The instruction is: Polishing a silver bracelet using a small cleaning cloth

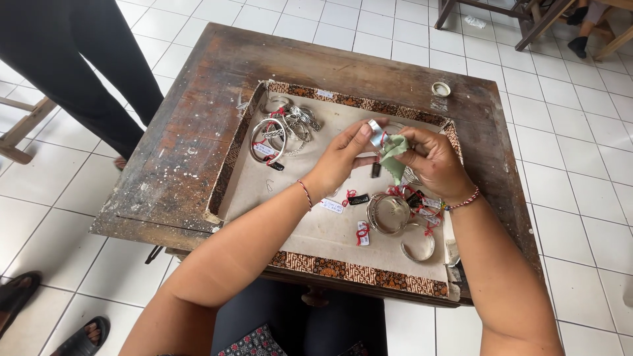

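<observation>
Both hands meet above the middle of a shallow tray [245,125] with a patterned border, which sits on a worn wooden table [191,132]. The left hand [343,158] pinches a small silver bangle [376,132] between thumb and fingertips, tilting it up so its surface faces the other hand. The right hand [432,161] pinches a pale green cloth [394,157] against the metal, apparently for rubbing it. A pile of tagged bangles [283,128] lies in the tray's far left corner, and another group [399,217] lies near the right edge, the two heaps well apart, perhaps to keep them sorted. A small round lid [441,88] rests on the table beyond the tray.
</observation>
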